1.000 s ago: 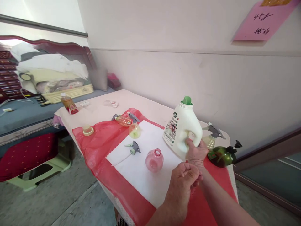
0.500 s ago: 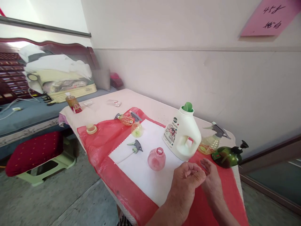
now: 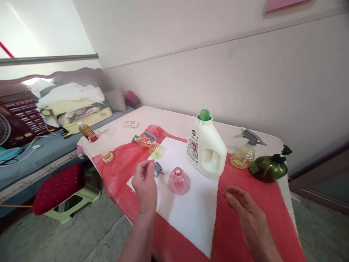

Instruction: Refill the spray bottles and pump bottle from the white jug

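My left hand [image 3: 145, 183] hovers over the white cloth [image 3: 191, 207], fingers curled loosely, right beside the grey spray nozzle [image 3: 158, 169], which it partly hides. It holds nothing that I can see. A pink open-necked bottle [image 3: 179, 181] stands just right of that hand. The white detergent jug [image 3: 206, 149] with a green cap stands upright behind it. My right hand [image 3: 243, 207] lies flat and open on the red sheet [image 3: 120, 160], empty, in front of the jug.
A yellow spray bottle [image 3: 245, 153] and a dark green spray bottle [image 3: 268, 168] sit at the right. Two small spray bottles [image 3: 149, 142], a yellow cap [image 3: 108, 156] and an amber bottle [image 3: 87, 131] lie at the left. A bed [image 3: 32, 153] and a stool [image 3: 58, 185] stand beyond.
My right hand let go of the white jug and came down flat on the red sheet. My left hand moved left toward the grey nozzle. The view swung left.
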Motion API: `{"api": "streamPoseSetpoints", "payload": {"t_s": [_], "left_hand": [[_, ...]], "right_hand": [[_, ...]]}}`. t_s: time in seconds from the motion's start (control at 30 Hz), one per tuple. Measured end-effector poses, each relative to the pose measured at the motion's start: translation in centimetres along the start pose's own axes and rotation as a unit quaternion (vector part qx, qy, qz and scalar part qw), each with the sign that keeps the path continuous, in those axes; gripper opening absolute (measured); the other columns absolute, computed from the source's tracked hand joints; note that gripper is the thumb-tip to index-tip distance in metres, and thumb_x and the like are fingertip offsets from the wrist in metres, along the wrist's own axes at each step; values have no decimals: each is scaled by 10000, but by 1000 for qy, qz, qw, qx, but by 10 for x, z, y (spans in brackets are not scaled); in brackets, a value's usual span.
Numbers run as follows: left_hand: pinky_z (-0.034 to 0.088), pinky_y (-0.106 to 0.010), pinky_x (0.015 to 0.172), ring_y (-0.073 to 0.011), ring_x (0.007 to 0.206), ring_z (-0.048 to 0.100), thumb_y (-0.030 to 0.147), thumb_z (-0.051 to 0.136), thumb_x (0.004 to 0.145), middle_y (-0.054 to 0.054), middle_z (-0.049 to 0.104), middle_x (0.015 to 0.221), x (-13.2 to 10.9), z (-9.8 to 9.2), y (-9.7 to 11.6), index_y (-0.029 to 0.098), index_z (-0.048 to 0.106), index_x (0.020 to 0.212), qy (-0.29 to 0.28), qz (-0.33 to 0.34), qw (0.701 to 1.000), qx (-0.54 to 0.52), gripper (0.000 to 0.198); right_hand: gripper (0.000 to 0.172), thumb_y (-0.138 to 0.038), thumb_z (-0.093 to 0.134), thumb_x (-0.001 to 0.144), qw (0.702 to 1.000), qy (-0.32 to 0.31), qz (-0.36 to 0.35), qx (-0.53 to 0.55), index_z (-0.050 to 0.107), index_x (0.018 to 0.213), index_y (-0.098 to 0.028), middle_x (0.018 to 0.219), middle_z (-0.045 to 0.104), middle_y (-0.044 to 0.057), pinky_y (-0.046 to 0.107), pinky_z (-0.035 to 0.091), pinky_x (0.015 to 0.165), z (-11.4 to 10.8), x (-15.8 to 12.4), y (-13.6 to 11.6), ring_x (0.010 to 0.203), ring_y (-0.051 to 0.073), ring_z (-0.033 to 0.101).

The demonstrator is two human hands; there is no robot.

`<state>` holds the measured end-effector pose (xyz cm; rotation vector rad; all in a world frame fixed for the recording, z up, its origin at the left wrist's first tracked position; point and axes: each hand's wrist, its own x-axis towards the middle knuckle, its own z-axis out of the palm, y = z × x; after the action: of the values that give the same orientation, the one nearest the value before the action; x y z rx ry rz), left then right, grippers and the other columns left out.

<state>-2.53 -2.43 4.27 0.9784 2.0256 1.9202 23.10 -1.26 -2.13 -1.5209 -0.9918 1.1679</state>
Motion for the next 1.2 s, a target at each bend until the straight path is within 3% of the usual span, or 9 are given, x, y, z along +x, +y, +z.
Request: {"api": "streamPoseSetpoints", "payload": {"t_s": [0.1,0.23,0.43,0.67,0.77,0.8,0.87,0.97,1.2], "left_hand": [[460,-305,809,-204,940,619,348,497,859,-69,656,1016,33,-6,-32,190,568,1018,-105,-24,954,280,236],[430,-383,818,-295,1006,595,252,635,725,-122,627,1070,36,3,-61,181,572,1046,-167,-48,907,383,334],[427,-365,759,-285,958,610,230,552,788,-120,620,1022,21,15,-71,184,579,991,-200,-56,870,447,209],[446,-349,766,-242,935,596,345,403,922,-120,583,1117,23,3,-21,185,516,1175,-95,5,908,407,320],[460,-319,807,-191,856,578,422,488,902,-71,593,1050,-8,6,9,204,511,1206,10,147,961,236,375],[469,-312,792,-182,821,576,414,528,885,-64,601,1024,-23,9,15,204,534,1176,2,182,967,178,359],[490,-283,716,-173,797,586,347,558,879,-63,614,992,-55,18,21,207,550,1150,-91,223,964,112,305],[504,-318,830,-205,968,605,193,506,893,-101,616,1073,-96,35,20,205,532,1205,-257,328,903,101,313],[531,-346,794,-219,929,619,93,509,844,-95,639,995,-116,47,19,194,502,1228,-325,355,868,122,397]], "right_hand": [[513,-593,685,677,1000,-20,0,10,614,1043,-241,1132,655,65,454,448,991,-3,1,3,1077,295,603],[481,-571,684,694,998,-40,-16,38,629,1027,-229,1080,679,68,438,482,938,-5,0,6,1010,281,636],[422,-583,665,710,997,-66,-32,39,645,948,-234,964,707,58,433,486,880,-3,-3,-1,960,278,641],[384,-561,704,680,989,-108,-41,92,669,859,-224,834,710,44,360,502,709,5,-13,-15,742,226,657],[346,-531,719,693,981,-142,-60,115,683,853,-226,785,706,39,325,493,645,9,-23,-23,664,192,633],[338,-515,725,701,977,-158,-68,126,690,879,-230,813,713,46,320,494,641,11,-26,-24,674,189,633],[388,-496,740,701,963,-193,-89,165,694,997,-249,946,724,71,333,512,686,13,-30,-23,771,209,651],[497,-483,773,672,942,-217,-96,236,679,1114,-276,1103,708,84,393,516,835,16,-32,-17,957,257,650],[237,-351,821,639,935,-169,7,311,761,843,-246,847,758,35,368,511,882,16,-28,-14,876,219,673]]}}
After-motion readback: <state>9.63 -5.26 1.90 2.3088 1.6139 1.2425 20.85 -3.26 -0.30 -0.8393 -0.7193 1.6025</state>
